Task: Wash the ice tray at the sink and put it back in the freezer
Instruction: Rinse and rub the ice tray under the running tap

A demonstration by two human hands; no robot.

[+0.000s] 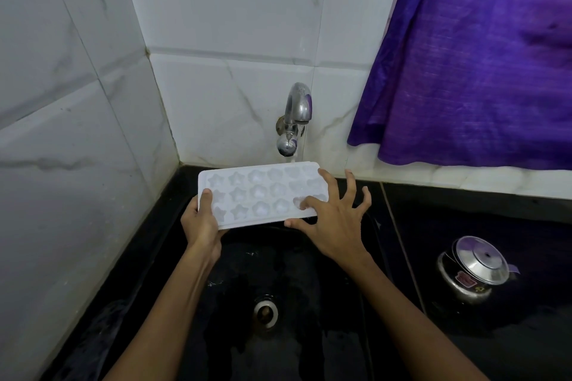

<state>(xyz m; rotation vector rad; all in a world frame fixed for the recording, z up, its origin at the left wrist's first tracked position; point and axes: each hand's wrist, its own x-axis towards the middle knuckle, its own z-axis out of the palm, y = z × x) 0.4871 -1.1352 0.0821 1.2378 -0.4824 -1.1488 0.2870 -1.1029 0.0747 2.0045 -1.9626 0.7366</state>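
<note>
White marbled tiles (77, 86) fill the wall from nine o'clock round to twelve, and a purple curtain (483, 65) hangs at two o'clock. Below them a glossy black desk (483, 213) runs across the lower view, with a black sink (278, 272) sunk into it at six o'clock and a metal drain (265, 312) at the basin's bottom. The white ice tray (263, 192) sits at the centre, held level above the sink's far edge, its star and round moulds facing up, right under the chrome tap (295, 114) at twelve o'clock. A thin stream of water falls from the spout onto the tray's far edge. The left hand (202, 219) grips the tray's left end, thumb on top. The right hand (334, 219) is spread wide, fingertips pressing the tray's right end. A steel-lidded pot (476, 272) stands on the desk at four o'clock.
</note>
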